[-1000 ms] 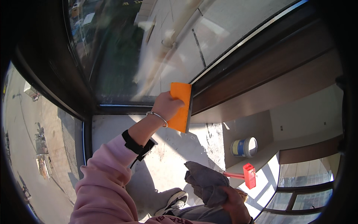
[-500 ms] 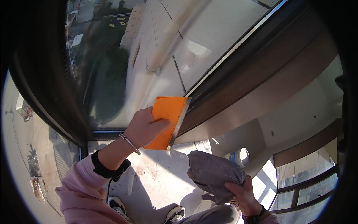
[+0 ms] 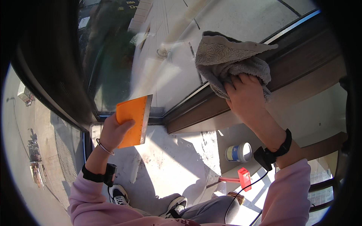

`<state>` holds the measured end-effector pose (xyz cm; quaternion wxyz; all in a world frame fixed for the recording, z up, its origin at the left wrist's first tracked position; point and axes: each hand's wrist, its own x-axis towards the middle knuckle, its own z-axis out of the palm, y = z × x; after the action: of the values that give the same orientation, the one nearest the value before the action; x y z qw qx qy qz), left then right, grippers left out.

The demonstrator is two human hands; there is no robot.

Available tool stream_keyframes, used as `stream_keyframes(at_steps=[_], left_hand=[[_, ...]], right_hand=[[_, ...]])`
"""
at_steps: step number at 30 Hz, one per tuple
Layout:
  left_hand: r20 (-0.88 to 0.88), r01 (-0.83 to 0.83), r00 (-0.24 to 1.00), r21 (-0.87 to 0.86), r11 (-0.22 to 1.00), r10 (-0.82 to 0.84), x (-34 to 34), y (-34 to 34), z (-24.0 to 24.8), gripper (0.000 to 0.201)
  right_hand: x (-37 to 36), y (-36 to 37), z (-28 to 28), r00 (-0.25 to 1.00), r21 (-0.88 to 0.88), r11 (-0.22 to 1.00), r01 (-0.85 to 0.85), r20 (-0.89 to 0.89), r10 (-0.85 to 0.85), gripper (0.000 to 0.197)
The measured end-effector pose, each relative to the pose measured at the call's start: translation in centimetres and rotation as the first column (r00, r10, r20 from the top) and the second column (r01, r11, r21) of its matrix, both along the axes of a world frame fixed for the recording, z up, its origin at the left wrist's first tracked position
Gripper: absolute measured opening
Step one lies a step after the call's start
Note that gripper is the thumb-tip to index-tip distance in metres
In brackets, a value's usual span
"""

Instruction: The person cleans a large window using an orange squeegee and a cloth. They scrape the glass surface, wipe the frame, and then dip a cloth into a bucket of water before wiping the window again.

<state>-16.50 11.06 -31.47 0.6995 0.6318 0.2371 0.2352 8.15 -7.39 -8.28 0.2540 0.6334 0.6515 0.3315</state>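
Where the left hand [image 3: 112, 132] grips: orange scraper [image 3: 132, 113], metal edge away from palm.
Right hand [image 3: 247, 96]: clutching grey cloth [image 3: 226, 56], bunched beyond its fingers, over window frame [image 3: 201, 104].
Bucket [image 3: 234, 153]: below right hand.

Floor [image 3: 166, 165]: sunlit, glaring white patches, hard-edged shadows
Glass [image 3: 117, 71]: hazy, pale reflections
Frame [image 3: 49, 75]: deep shade, nearly black
Cloth [image 3: 215, 54]: fairly crisp
Picture rim: black corners, bowed lines, bluish fringe

In our left hand [image 3: 114, 132] is the scraper [image 3: 132, 111], in our right hand [image 3: 247, 97] the cloth [image 3: 224, 54]; the bucket [image 3: 234, 153] is at our right.
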Motion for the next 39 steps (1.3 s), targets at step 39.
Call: stream_keyframes(at_steps=[39], left_hand=[[-0.647,0.212,0.762,0.226,0.951,-0.016,16.7,-9.0,-20.4,0.031]], right_hand=[[-10.2,-21.4,-9.9,-0.872,-0.826,0.337,0.451,-0.488,-0.028,0.042]])
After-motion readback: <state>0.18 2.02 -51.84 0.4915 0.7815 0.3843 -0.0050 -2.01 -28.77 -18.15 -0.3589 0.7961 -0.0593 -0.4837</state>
